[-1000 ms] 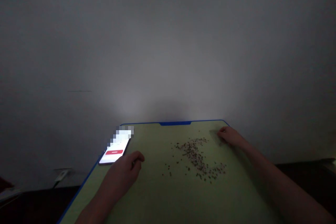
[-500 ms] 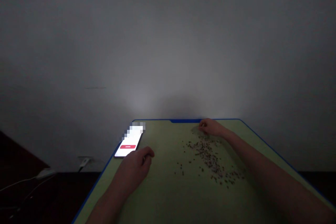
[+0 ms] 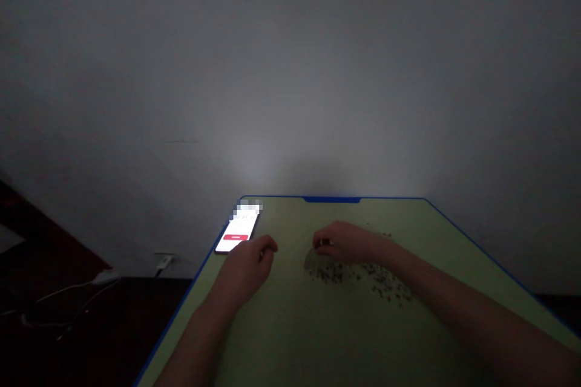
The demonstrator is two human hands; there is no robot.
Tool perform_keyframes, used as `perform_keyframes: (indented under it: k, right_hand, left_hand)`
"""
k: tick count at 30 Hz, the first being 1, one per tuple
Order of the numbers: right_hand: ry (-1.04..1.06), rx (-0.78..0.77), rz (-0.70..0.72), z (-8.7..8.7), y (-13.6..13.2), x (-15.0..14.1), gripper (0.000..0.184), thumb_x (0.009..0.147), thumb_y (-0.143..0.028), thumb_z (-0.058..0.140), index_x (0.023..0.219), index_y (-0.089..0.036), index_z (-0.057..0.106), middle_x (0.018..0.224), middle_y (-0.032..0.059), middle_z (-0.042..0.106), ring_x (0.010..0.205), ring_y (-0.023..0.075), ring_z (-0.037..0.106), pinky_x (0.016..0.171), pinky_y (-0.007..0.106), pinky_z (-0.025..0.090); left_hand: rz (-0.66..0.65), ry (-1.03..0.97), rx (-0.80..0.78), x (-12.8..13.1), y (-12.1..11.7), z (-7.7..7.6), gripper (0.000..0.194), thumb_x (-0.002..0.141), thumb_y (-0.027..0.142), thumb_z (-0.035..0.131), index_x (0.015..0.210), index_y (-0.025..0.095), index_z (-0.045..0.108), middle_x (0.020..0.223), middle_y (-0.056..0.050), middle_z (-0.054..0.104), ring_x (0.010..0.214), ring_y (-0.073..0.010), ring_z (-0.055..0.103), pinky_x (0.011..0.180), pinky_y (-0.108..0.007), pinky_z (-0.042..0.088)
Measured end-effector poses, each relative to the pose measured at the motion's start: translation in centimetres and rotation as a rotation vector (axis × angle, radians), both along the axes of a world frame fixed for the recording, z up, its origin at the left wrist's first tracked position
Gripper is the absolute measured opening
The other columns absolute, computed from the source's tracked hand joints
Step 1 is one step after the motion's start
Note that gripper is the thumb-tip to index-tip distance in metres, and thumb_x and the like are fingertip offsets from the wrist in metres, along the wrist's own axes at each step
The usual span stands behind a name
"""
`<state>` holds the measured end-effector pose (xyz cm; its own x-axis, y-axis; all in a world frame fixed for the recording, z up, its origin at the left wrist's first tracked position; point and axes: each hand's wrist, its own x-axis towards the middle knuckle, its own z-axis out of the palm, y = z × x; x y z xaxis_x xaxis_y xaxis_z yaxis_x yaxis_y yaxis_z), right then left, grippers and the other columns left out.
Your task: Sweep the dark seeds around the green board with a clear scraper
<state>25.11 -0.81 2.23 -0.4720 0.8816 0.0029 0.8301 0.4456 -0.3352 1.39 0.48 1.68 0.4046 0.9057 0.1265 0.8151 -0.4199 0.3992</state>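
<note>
Beside the lit phone [image 3: 233, 240], my left hand [image 3: 249, 260] rests on the table with its fingers loosely curled in; nothing shows in it. My right hand [image 3: 338, 240] is closed in a pinch on a clear rounded piece [image 3: 310, 260], whose kind the dim light hides. Under and around that piece lie many small dark and pale beads or grains [image 3: 333, 273]. More of these bits [image 3: 390, 287] are scattered beside my right forearm, which hides part of them.
The pale green table [image 3: 290, 326] has a blue rim. A grey wall [image 3: 290, 72] stands right behind its far edge. On the floor to the left are white cables [image 3: 68, 285] and a plug [image 3: 164, 262] near the wall.
My right hand has come nearer and to the left with the clear piece, and bits now lie gathered further left. My left hand keeps its place by the phone; the view has shifted slightly.
</note>
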Motion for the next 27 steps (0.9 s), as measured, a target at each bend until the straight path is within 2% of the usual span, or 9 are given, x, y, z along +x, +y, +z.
perform_keyframes:
  k: [4, 8, 11, 18, 22, 27]
  right_hand:
    - [0.023, -0.009, 0.027, 1.0, -2.6, -0.1, 0.016, 0.082, -0.028, 0.052, 0.086, -0.023, 0.067, 0.078, 0.0014, 0.068, 0.068, 0.0137, 0.058, 0.061, 0.023, 0.036]
    - [0.103, 0.038, -0.112, 2.3, -4.6, 1.4, 0.016, 0.084, -0.029, 0.050, 0.083, -0.020, 0.063, 0.074, 0.0015, 0.065, 0.065, 0.0127, 0.055, 0.059, 0.023, 0.036]
    - [0.147, 0.025, -0.225, 2.6, -6.6, 2.8, 0.018, 0.085, -0.030, 0.048, 0.082, -0.020, 0.062, 0.072, 0.0012, 0.063, 0.061, 0.0127, 0.053, 0.056, 0.023, 0.036]
    - [0.169, -0.104, -0.387, -0.1, -11.9, 5.3, 0.023, 0.086, -0.035, 0.044, 0.084, -0.022, 0.062, 0.076, 0.0025, 0.065, 0.065, 0.0168, 0.056, 0.059, 0.028, 0.040]
    - [0.191, -0.122, -0.459, -1.4, -13.0, 6.1, 0.024, 0.085, -0.035, 0.043, 0.087, -0.021, 0.063, 0.078, 0.0034, 0.066, 0.068, 0.0182, 0.057, 0.062, 0.029, 0.041]
    - [0.156, -0.107, -0.476, -1.9, -13.3, 5.3, 0.020, 0.084, -0.030, 0.043, 0.077, -0.020, 0.059, 0.071, 0.0016, 0.063, 0.064, 0.0169, 0.056, 0.059, 0.027, 0.039]
  left_hand:
    - [-0.001, -0.009, 0.017, 0.1, -0.1, 0.0, 0.028, 0.080, 0.023, 0.036, 0.089, 0.021, 0.063, 0.076, -0.003, 0.066, 0.069, -0.0156, 0.059, 0.059, -0.025, 0.038]
    - [-0.012, -0.011, 0.028, 0.3, -0.4, 0.3, 0.028, 0.080, 0.023, 0.037, 0.088, 0.021, 0.063, 0.078, -0.003, 0.067, 0.069, -0.0151, 0.059, 0.059, -0.024, 0.038]
    - [-0.026, -0.002, 0.035, 0.4, -0.5, 0.4, 0.028, 0.080, 0.022, 0.037, 0.088, 0.021, 0.063, 0.078, -0.003, 0.067, 0.067, -0.0146, 0.059, 0.059, -0.024, 0.038]
    - [-0.053, -0.020, 0.059, 0.5, -0.4, 0.0, 0.026, 0.079, 0.022, 0.038, 0.087, 0.020, 0.064, 0.077, -0.003, 0.067, 0.066, -0.0146, 0.059, 0.060, -0.025, 0.038]
    - [-0.067, -0.017, 0.068, 0.6, -0.4, 0.0, 0.026, 0.079, 0.021, 0.038, 0.086, 0.020, 0.064, 0.076, -0.003, 0.067, 0.065, -0.0145, 0.059, 0.060, -0.025, 0.038]
    - [-0.071, -0.004, 0.073, 0.6, -0.4, 0.2, 0.026, 0.079, 0.021, 0.038, 0.085, 0.020, 0.064, 0.075, -0.003, 0.067, 0.064, -0.0147, 0.058, 0.059, -0.025, 0.038]
